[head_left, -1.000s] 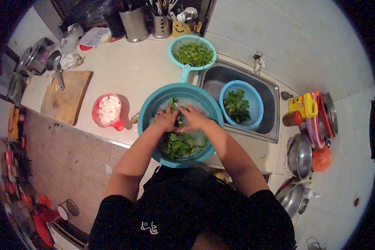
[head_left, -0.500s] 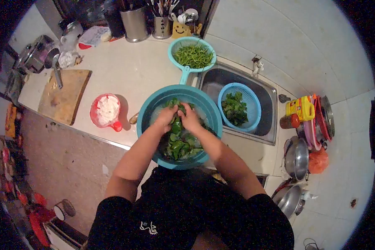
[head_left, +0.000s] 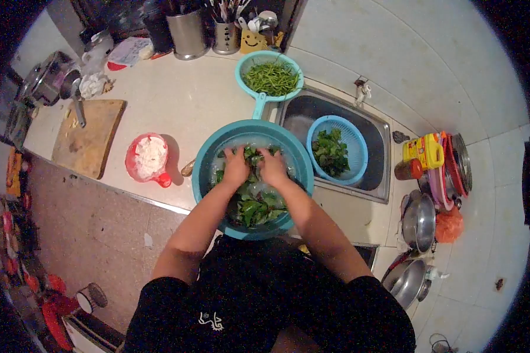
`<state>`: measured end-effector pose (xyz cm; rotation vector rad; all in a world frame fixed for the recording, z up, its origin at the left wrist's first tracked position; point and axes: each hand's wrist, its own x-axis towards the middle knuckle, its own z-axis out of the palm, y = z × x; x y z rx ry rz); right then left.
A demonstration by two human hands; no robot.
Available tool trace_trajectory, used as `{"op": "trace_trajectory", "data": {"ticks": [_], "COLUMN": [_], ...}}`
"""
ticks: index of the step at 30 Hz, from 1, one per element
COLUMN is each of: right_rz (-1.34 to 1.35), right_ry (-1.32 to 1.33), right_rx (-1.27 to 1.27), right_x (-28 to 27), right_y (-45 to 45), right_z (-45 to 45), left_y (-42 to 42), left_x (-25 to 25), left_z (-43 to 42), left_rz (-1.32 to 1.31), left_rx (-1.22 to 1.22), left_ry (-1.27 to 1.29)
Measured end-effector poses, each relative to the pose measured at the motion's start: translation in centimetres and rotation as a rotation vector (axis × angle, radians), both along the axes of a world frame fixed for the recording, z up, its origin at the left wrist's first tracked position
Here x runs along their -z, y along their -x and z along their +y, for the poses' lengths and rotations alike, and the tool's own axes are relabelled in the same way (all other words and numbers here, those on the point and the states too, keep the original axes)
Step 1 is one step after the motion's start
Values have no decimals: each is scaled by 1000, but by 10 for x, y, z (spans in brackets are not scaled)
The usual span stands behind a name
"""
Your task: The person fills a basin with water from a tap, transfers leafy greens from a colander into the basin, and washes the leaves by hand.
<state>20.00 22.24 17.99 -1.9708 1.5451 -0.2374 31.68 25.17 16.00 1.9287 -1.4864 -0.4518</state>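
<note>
A teal basin (head_left: 303,170) holds water and leafy greens (head_left: 254,210). Inside its far half are both hands, side by side and a little apart. My left hand (head_left: 236,167) has its fingers spread at the left of a clump of greens. On the clump's right side, my right hand (head_left: 272,167) also has its fingers apart. Fingertips of both touch the leaves and are partly hidden by them and the water. More greens float near the basin's front, below the wrists.
A blue basket (head_left: 362,154) of greens sits in the sink (head_left: 384,176). Behind the basin is a strainer (head_left: 240,76) of green beans. Leftward are a red cup (head_left: 132,166) of white powder and a cutting board (head_left: 94,147). Metal pans (head_left: 418,223) stand at the right.
Half a second ago the hands were closed together around greens. Now they have moved apart, with the fingers spread and the leaves lower in the water.
</note>
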Motion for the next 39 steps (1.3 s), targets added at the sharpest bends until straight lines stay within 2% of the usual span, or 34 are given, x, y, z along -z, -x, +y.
{"op": "trace_trajectory", "data": {"ticks": [3, 4, 6, 7, 8, 9, 10, 11, 12, 13, 16, 17, 19, 20, 22, 23, 25, 26, 28, 29, 31, 32, 34, 36, 38, 39], "right_rz": [185, 261, 217, 31, -153, -154, -274, -393, -390, -317, -196, -75, 65, 66, 133, 133, 80, 80, -44, -43, 81, 82, 262, 340, 434, 351], "right_ry": [-30, -80, -127, -138, -150, -147, -128, -111, -112, -77, 51, 73, 209, 207, 195, 195, 95, 95, 2, 2, -202, -201, -95, -54, -143, -84], "right_rx": [-92, -165, -135, -71, -7, -7, -73, -139, -142, -108, -70, -89, -141, -138, -180, -182, -105, -105, -22, -23, -57, -58, -181, -185, -277, -240], "right_x": [-1, -3, 7, 32, 46, 43, 36, 28, 13, -4, -21, -25, -30, -29, -26, -25, -25, -22, -19, -18, -32, -32, -30, -11, 7, 41], "right_y": [-6, -7, -9, -8, -9, -11, -14, -17, -20, -22, -24, -21, -18, -16, -16, -17, -18, -17, -13, -9, -2, 1, 8, 7, 7, 9], "right_z": [9, 10, 6, -2, -8, -7, -4, 1, 9, 19, 26, 23, 19, 15, 6, 4, -1, -5, -13, -16, -17, -15, -7, -4, -6, -11], "left_y": [-5, -6, -8, -10, -11, -12, -13, -14, -14, -13, -7, -5, 1, 4, 7, 7, 6, 3, -6, -8, -9, -11, -12, -7, -6, -7], "left_x": [23, 30, 37, 33, 26, 20, 17, 15, 13, 12, 8, 8, 5, 4, -18, -29, -45, -44, -41, -39, -37, -30, -8, 9, 21, 21], "left_z": [-8, -11, -15, -16, -17, -17, -17, -17, -15, -14, -12, -10, -8, -8, -5, -3, -1, -3, -5, -5, -3, -2, 3, 1, -2, -3], "left_rz": [-83, -84, 8, 6, 513, 1020, 1021, 1266, 1510, 1512, 1901, 1899, 1782, 1782, 1566, 1567, 1066, 1065, 649, 650, 365, 366, 84, 13, -107, -108], "left_rx": [118, 117, 183, 183, 4, -183, -183, -265, -348, -349, -214, -215, -258, -257, -284, -285, -214, -214, 18, 18, 132, 131, 229, 193, 245, 244], "left_ry": [-305, -303, -541, -539, -582, -598, -597, -543, -480, -479, -481, -483, -478, -483, -534, -533, -584, -585, -564, -564, -408, -407, -204, -201, -376, -374]}}
